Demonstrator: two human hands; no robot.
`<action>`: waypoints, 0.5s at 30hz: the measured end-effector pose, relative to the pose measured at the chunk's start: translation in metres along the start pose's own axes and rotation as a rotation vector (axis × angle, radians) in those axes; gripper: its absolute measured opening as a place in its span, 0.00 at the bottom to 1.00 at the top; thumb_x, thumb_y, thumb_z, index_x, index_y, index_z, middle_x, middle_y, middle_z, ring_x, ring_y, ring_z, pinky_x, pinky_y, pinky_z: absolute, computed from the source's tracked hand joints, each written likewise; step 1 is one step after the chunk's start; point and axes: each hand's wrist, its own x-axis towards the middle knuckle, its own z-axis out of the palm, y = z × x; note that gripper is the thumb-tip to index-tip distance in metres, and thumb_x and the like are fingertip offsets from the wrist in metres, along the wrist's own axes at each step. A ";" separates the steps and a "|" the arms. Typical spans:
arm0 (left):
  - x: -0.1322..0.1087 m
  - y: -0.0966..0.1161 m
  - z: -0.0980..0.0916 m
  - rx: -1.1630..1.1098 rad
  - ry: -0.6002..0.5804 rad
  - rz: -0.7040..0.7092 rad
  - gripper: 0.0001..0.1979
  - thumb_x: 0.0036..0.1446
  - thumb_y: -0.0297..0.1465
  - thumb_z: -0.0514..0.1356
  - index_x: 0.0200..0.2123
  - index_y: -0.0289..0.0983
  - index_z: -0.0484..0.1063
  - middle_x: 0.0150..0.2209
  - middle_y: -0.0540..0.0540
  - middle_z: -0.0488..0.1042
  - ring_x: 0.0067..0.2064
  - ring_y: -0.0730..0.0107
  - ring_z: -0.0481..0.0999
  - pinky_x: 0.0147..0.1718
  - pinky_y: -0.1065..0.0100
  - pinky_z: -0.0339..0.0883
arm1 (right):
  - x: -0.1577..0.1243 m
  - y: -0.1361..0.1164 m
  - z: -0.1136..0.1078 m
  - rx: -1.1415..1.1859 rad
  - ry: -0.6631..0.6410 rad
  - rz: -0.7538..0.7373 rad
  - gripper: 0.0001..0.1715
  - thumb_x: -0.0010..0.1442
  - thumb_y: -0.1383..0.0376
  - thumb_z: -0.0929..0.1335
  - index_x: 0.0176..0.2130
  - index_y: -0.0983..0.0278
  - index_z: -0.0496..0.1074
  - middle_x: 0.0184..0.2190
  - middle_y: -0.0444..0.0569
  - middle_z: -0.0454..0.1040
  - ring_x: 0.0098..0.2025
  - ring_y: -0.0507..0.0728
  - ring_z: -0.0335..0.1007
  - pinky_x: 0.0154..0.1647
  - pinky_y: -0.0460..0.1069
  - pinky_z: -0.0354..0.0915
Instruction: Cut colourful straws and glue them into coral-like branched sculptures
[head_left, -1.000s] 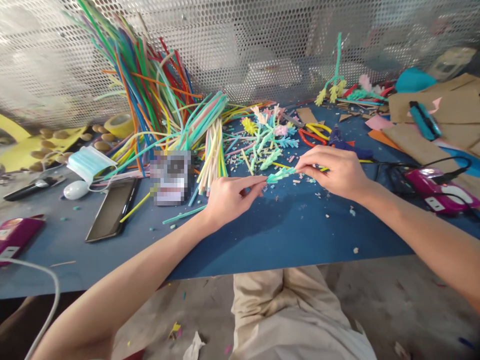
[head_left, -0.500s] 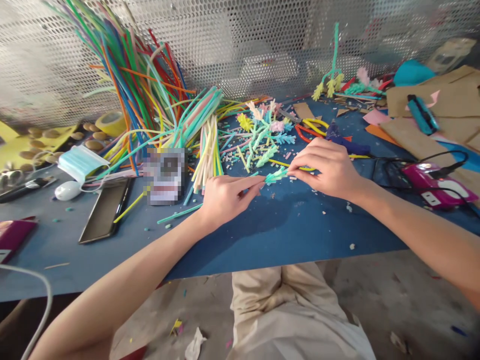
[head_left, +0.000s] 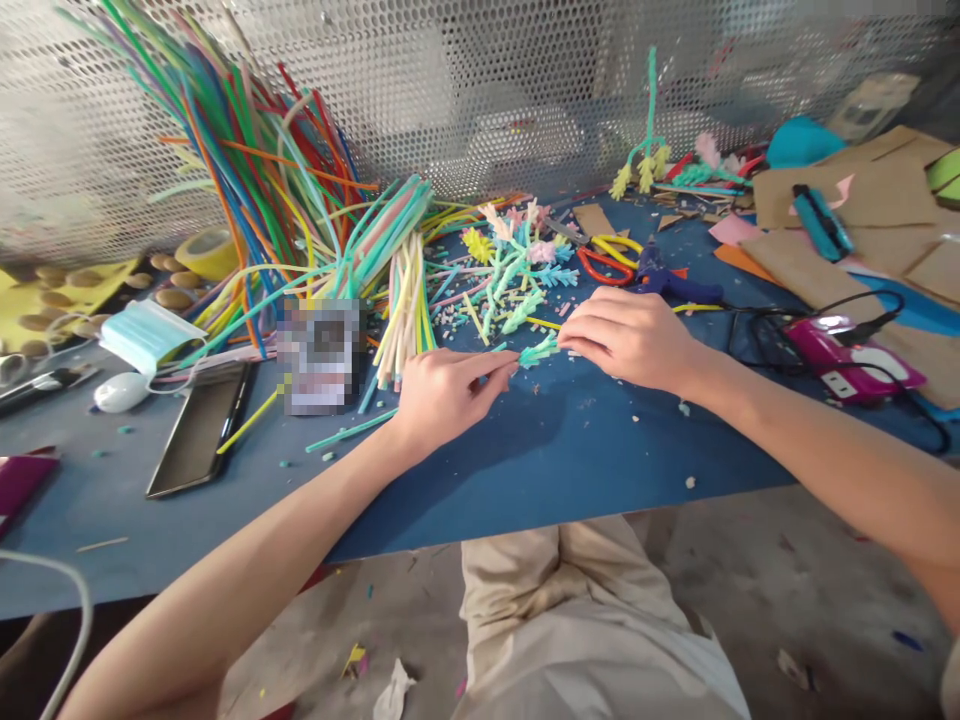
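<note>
Between my two hands a mint-green pipe-cleaner sprig (head_left: 538, 350) is held just above the blue table (head_left: 480, 500). My left hand (head_left: 450, 393) pinches its left end between thumb and fingers. At the other end, the fingers of my right hand (head_left: 626, 335) are closed on the sprig's tip. Right behind it lie more fluffy green sprigs (head_left: 523, 314), a yellow one (head_left: 477, 244) and a pink one (head_left: 541, 252), with small cut bits around them. A bundle of pale pipe cleaners (head_left: 407, 310) lies beyond my left hand.
Tall coloured pipe cleaners (head_left: 247, 190) lean on the perforated metal screen (head_left: 480, 90). Scissors (head_left: 606, 262) and a blue glue gun (head_left: 675, 278) lie behind my right hand. A phone (head_left: 199, 430) and face mask (head_left: 150, 335) are left; a magenta power strip (head_left: 855, 355) and cardboard (head_left: 862, 190) are right.
The whole view has shifted slightly, so most things appear a little further left. My right hand has rolled slightly, its fingers closer together; both hands keep hold of the green sprig.
</note>
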 end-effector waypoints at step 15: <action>0.001 0.001 0.001 -0.028 -0.033 -0.052 0.13 0.70 0.39 0.61 0.45 0.42 0.86 0.31 0.50 0.85 0.25 0.75 0.79 0.31 0.70 0.70 | -0.003 0.016 0.003 0.226 0.066 -0.010 0.11 0.69 0.57 0.71 0.44 0.61 0.80 0.41 0.49 0.83 0.42 0.58 0.78 0.48 0.54 0.71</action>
